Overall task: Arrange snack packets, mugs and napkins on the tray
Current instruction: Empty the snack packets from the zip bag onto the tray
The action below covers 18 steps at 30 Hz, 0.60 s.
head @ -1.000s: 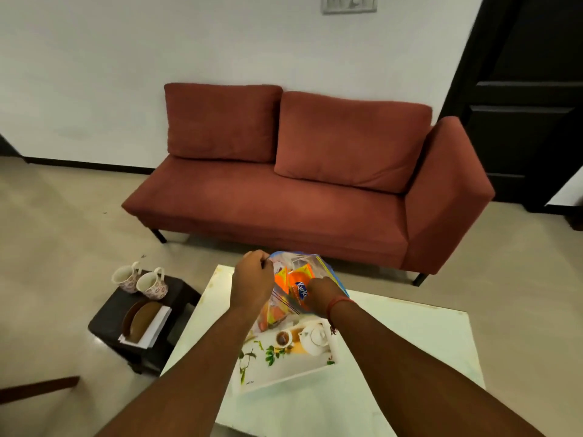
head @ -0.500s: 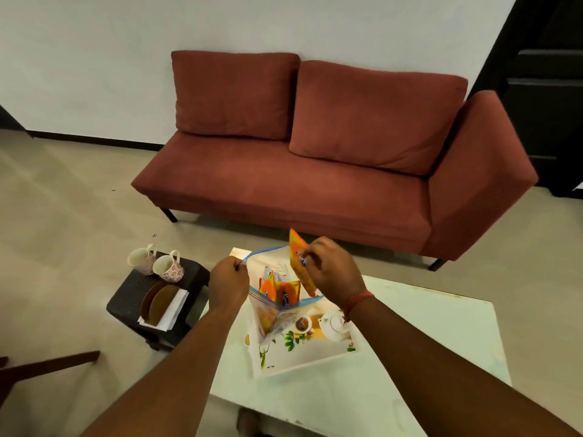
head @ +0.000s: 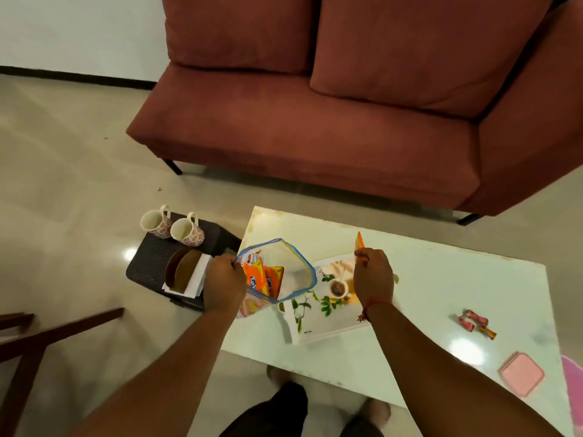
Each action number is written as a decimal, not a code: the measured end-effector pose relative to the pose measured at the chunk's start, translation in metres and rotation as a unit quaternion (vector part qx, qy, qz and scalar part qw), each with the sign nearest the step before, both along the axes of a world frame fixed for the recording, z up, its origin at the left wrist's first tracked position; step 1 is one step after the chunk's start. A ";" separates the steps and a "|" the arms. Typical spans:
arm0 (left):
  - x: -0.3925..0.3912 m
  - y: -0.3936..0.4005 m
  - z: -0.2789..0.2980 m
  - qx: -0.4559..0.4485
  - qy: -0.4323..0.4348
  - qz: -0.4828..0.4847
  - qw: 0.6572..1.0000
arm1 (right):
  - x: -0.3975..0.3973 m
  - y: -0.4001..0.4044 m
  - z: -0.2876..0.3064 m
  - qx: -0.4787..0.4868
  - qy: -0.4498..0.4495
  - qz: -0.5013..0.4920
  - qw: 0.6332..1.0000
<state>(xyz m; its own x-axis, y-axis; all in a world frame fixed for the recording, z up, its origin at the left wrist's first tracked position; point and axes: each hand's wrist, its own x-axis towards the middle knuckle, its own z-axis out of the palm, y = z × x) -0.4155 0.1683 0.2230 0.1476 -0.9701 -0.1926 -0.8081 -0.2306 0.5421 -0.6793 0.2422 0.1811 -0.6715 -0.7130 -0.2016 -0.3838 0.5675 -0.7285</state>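
Note:
My left hand (head: 223, 283) grips the rim of a clear zip bag (head: 291, 272) with a blue edge, held open over the left end of the white table. Orange snack packets (head: 262, 279) stand inside the bag. My right hand (head: 373, 275) pinches one orange snack packet (head: 359, 241) upright above the white floral tray (head: 315, 326). The tray lies on the table beneath both hands. Two floral mugs (head: 172, 227) stand on a dark stool to the left, beside white napkins (head: 197, 280) under a brown holder.
The white table (head: 441, 288) carries a small wrapped sweet (head: 474, 321) and a pink square lid (head: 520, 373) at the right. A red sofa (head: 331, 121) stands behind the table. A wooden chair frame (head: 38, 335) is at the lower left.
My right hand has drawn one orange packet out of the bag and carried it right, over the tray. The camera has tilted down toward the table.

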 end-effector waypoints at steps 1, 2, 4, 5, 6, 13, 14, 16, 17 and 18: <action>0.009 -0.001 -0.004 0.000 0.004 -0.005 1.000 | 0.006 -0.002 -0.015 0.038 -0.022 0.011 0.999; 0.018 -0.001 -0.007 0.004 0.009 -0.007 1.000 | 0.013 -0.004 -0.034 0.073 -0.043 0.024 0.996; 0.034 -0.003 -0.014 0.008 0.006 -0.010 1.000 | 0.028 -0.010 -0.062 0.132 -0.072 0.059 0.987; 0.042 -0.004 -0.017 0.010 -0.001 -0.013 1.000 | 0.035 -0.013 -0.074 0.151 -0.088 0.075 0.982; 0.047 -0.004 -0.018 0.016 -0.005 -0.017 1.000 | 0.041 -0.015 -0.082 0.164 -0.112 0.085 0.976; 0.052 -0.007 -0.024 0.046 -0.015 -0.052 0.997 | 0.044 0.000 -0.136 0.257 -0.255 0.069 0.930; 0.049 -0.007 -0.025 0.047 -0.010 -0.057 0.997 | 0.041 0.004 -0.134 0.262 -0.270 0.060 0.924; 0.043 -0.006 -0.025 0.046 -0.007 -0.066 0.997 | 0.032 0.011 -0.129 0.258 -0.276 0.042 0.925; 0.038 -0.006 -0.025 0.046 -0.007 -0.070 0.996 | 0.028 0.014 -0.122 0.243 -0.258 0.028 0.935; 0.033 -0.005 -0.023 0.048 -0.008 -0.071 0.996 | 0.024 0.017 -0.116 0.215 -0.229 0.012 0.949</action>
